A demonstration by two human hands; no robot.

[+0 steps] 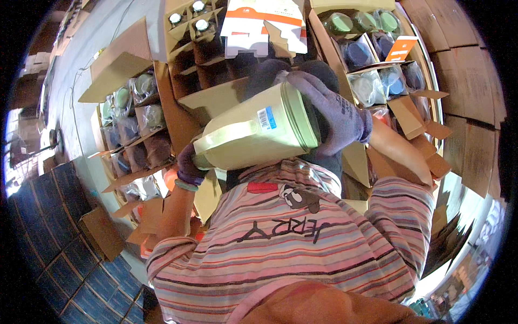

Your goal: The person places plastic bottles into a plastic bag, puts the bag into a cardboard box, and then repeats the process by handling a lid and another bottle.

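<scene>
A pale green plastic pitcher with a long side handle lies on its side above my lap. It has a small white and blue barcode label. My left hand, in a dark purple glove, grips its narrower left end. At the wide right end, my right hand in a greyish-purple glove is wrapped around the rim, fingers over its far edge. Just beyond the pitcher stands a divided cardboard box with white-capped bottles in its far left compartments.
White and orange folded cartons lie across the divided box. To the right, an open box holds several plastic-wrapped green and blue containers; a similar open box stands left. Stacked brown cartons line the right, dark blue cartons the lower left.
</scene>
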